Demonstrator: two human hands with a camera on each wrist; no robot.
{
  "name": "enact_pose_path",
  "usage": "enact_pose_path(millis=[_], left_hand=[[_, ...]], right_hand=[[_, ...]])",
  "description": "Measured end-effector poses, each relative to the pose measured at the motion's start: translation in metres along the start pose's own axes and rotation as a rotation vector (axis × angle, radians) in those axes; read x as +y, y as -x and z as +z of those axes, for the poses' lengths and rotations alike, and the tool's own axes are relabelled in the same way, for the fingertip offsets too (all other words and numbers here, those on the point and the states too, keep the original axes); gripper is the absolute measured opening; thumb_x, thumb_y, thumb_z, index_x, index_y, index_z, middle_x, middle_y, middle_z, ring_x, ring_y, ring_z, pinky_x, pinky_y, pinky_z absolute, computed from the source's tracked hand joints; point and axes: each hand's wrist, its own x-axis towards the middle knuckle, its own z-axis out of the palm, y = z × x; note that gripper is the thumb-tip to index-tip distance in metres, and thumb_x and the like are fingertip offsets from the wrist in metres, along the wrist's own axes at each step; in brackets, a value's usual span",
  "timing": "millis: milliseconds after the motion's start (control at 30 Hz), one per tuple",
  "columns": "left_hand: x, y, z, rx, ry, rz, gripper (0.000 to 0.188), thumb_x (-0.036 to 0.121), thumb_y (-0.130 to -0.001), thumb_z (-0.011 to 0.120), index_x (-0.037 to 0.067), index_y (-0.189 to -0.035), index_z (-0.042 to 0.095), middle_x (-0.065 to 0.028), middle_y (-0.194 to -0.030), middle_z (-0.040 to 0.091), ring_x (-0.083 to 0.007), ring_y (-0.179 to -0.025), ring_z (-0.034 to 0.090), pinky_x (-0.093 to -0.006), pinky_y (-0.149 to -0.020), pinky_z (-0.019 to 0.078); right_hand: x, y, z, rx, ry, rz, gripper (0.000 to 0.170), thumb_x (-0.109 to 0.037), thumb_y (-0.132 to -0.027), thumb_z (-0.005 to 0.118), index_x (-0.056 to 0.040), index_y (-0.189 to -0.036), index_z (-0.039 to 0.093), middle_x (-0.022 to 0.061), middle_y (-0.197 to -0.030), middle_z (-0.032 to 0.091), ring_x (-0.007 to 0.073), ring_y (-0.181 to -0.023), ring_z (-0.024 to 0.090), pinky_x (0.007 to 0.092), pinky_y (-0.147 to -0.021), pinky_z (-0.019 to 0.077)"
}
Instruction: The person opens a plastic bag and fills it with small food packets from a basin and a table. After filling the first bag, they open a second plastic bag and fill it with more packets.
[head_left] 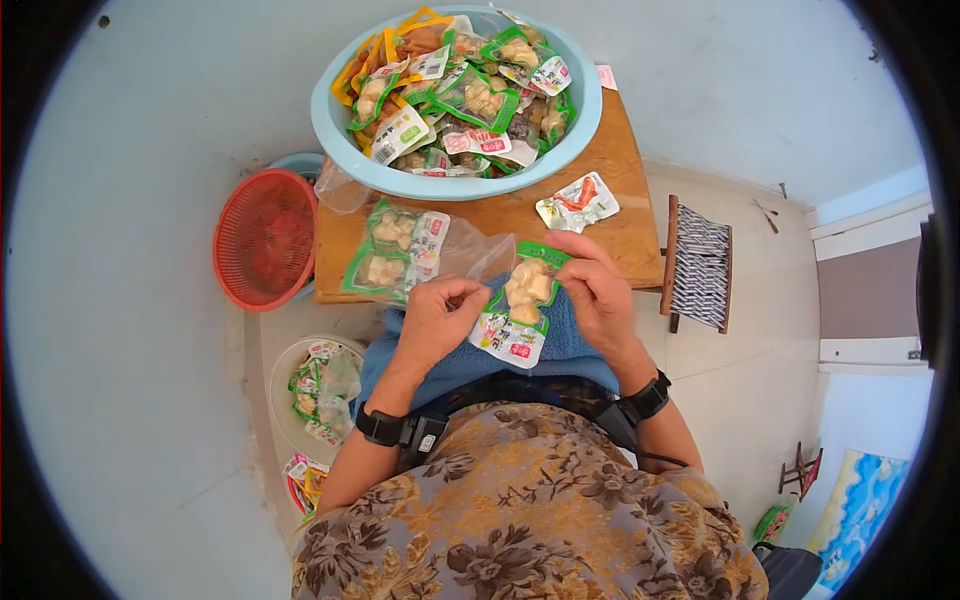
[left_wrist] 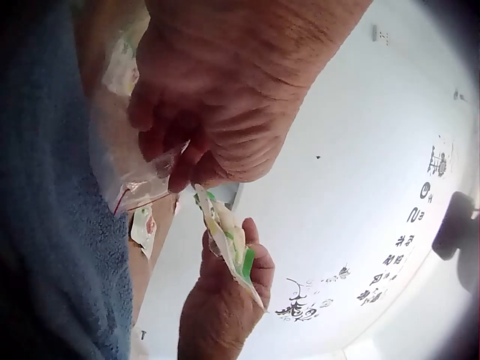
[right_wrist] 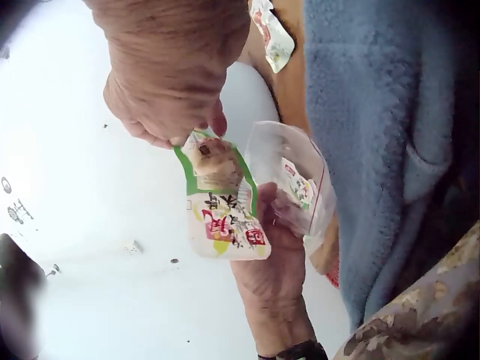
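Pinching the green-edged food packet [head_left: 528, 290] over the blue towel [head_left: 575, 365] with fingertips of the right hand [head_left: 602, 308]; pinching the clear zip bag [head_left: 474, 252] with the left hand [head_left: 435, 322]; apparently aligning both, likely needing a wider bag mouth.

Green edging and red lettering marked the white-ended packet [head_left: 523, 303], beneath a pale blue basin [head_left: 340, 155] on an orange-brown bench [head_left: 625, 165]; a red basket [head_left: 265, 240], a blue towel [head_left: 560, 340] and a brown-flowered, grey-and-tan garment [head_left: 530, 490] added colour.
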Motion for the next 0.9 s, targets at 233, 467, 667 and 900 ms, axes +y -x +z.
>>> enact_pose_path(millis=[233, 467, 667, 900], left_hand=[[0.001, 0.0, -0.002, -0.038, 0.113, -0.067, 0.032, 0.026, -0.099, 0.062, -0.003, -0.09, 0.072, 0.0007, -0.081, 0.064, -0.0065, -0.074, 0.054, -0.0253, -0.066, 0.0435], [0.001, -0.002, -0.001, -0.047, 0.228, -0.144, 0.04, 0.036, -0.101, 0.059, -0.002, -0.098, 0.071, -0.0006, -0.079, 0.064, -0.0078, -0.072, 0.054, -0.0249, -0.066, 0.0435], [0.001, -0.006, -0.002, -0.015, 0.566, -0.321, 0.031, 0.032, -0.099, 0.062, 0.003, -0.092, 0.07, 0.0011, -0.081, 0.066, -0.0052, -0.071, 0.057, -0.0214, -0.064, 0.044], [-0.006, -0.007, 0.001, 0.176, 0.732, -0.321, 0.028, 0.028, -0.097, 0.066, 0.001, -0.09, 0.071, 0.0004, -0.079, 0.067, -0.004, -0.066, 0.056, -0.0211, -0.059, 0.0435]], right_hand=[[0.009, 0.007, 0.028, 0.023, -0.222, 0.105, 0.003, 0.002, -0.094, 0.06, 0.0018, -0.097, 0.061, 0.0184, -0.134, 0.058, 0.0282, -0.118, 0.062, 0.0358, -0.097, 0.0502], [0.0, 0.004, 0.037, -0.001, -0.314, 0.12, 0.004, 0.003, -0.095, 0.058, 0.0004, -0.098, 0.059, 0.0191, -0.139, 0.055, 0.0287, -0.122, 0.06, 0.0356, -0.099, 0.0492], [0.004, 0.009, 0.046, -0.068, -0.451, 0.208, 0.006, 0.003, -0.095, 0.058, -0.0016, -0.098, 0.059, 0.0178, -0.142, 0.053, 0.0263, -0.126, 0.056, 0.035, -0.102, 0.0471], [0.0, 0.028, 0.055, 0.024, -0.786, 0.577, 0.039, 0.003, -0.095, 0.06, 0.0021, -0.133, 0.052, 0.0122, -0.136, 0.057, 0.0194, -0.123, 0.056, 0.0336, -0.102, 0.0472]])
